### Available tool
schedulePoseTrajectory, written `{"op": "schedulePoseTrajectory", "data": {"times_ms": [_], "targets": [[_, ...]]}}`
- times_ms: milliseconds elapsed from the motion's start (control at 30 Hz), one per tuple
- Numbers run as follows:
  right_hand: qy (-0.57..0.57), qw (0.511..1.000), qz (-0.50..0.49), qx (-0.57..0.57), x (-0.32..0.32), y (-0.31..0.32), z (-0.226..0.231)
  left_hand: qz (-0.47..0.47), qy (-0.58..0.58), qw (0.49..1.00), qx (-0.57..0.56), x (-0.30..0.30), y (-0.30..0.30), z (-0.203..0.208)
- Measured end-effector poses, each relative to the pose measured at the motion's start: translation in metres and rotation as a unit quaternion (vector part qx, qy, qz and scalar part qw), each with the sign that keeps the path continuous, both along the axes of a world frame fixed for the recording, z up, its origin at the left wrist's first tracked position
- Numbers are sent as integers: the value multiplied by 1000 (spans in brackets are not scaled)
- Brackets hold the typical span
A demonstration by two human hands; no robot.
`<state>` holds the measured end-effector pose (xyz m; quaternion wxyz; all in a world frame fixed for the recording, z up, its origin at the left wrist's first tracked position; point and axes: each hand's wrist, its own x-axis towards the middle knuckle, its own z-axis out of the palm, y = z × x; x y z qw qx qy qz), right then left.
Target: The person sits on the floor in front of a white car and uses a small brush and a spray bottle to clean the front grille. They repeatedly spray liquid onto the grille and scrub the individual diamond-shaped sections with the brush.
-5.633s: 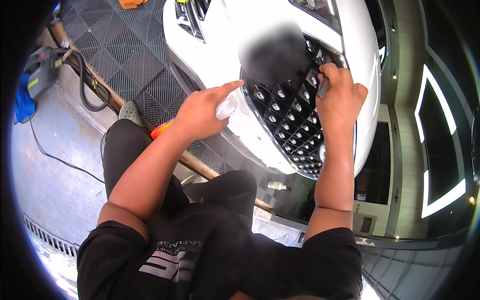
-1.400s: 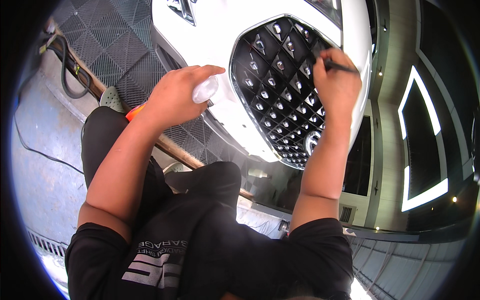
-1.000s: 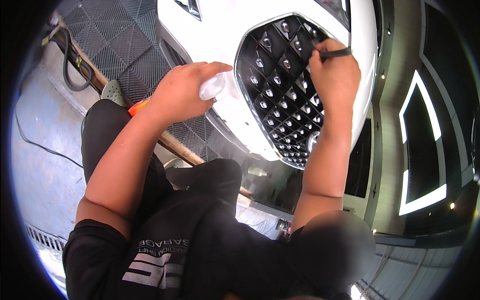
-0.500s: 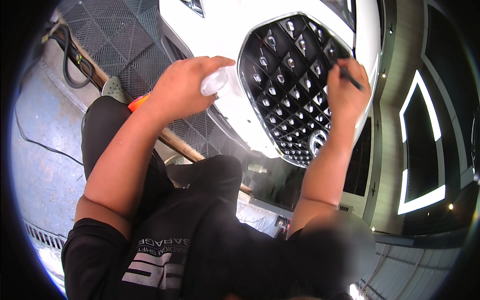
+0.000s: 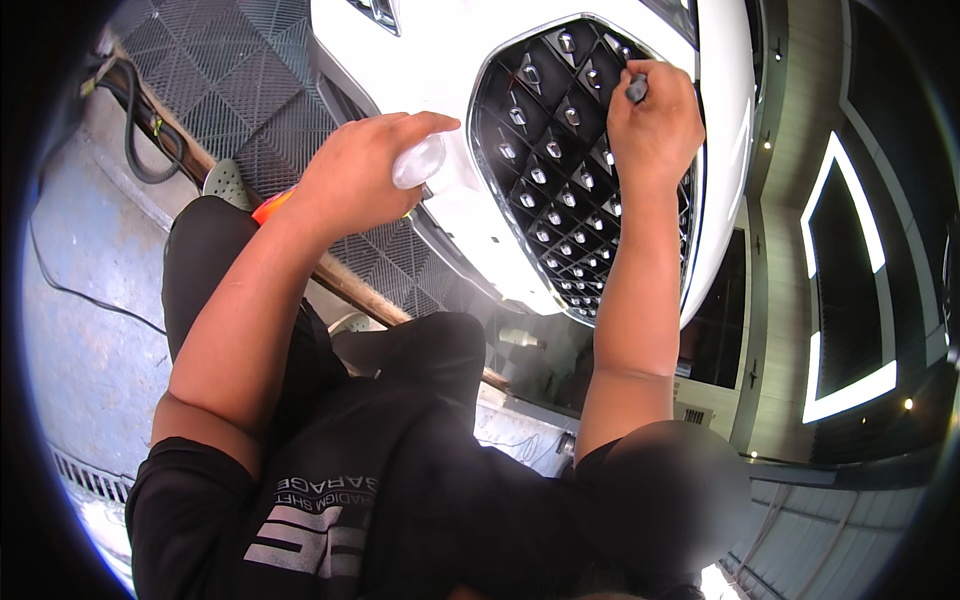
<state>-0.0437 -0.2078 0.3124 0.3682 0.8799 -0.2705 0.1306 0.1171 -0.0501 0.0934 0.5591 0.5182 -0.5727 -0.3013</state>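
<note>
A clear, rounded plastic bottle [image 5: 419, 162] is in my left hand [image 5: 355, 175], whose fingers wrap round it with the index finger stretched out along its top. The hand hides most of the bottle. My right hand [image 5: 655, 125] is closed on a black-handled brush [image 5: 637, 88]. Its handle end points up at me, and the working end is hidden behind the fingers. This hand is over the upper right part of a black car grille [image 5: 560, 180] with rows of small chrome studs. A white car front [image 5: 440, 75] surrounds the grille; my left hand is just left of it.
Dark interlocking floor tiles [image 5: 215, 65] lie beside the car, edged by a wooden strip [image 5: 345, 285]. A thick black hose [image 5: 135, 125] curls at the left. Something orange [image 5: 272, 205] shows behind my left forearm. A pale bottle [image 5: 520, 338] is beyond my knee.
My right hand has moved up and left across the grille with the brush, whose handle now points toward me. My left hand has shifted only slightly left with the bottle.
</note>
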Motion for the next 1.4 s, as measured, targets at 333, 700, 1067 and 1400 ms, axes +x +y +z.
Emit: {"op": "schedulePoseTrajectory", "data": {"times_ms": [333, 700, 1067, 1400], "targets": [[-71, 991, -42, 101, -4, 42, 30, -5, 12, 1000, 16, 8, 1, -2], [-137, 968, -108, 182, -33, 61, 18, 6, 17, 1000, 21, 17, 4, 2], [-312, 785, -259, 469, -171, 151, -129, -154, -6, 985, -78, -7, 7, 29], [-651, 378, 76, 653, -163, 226, -169, -114, -219, 950, -189, -110, 98, 81]]}}
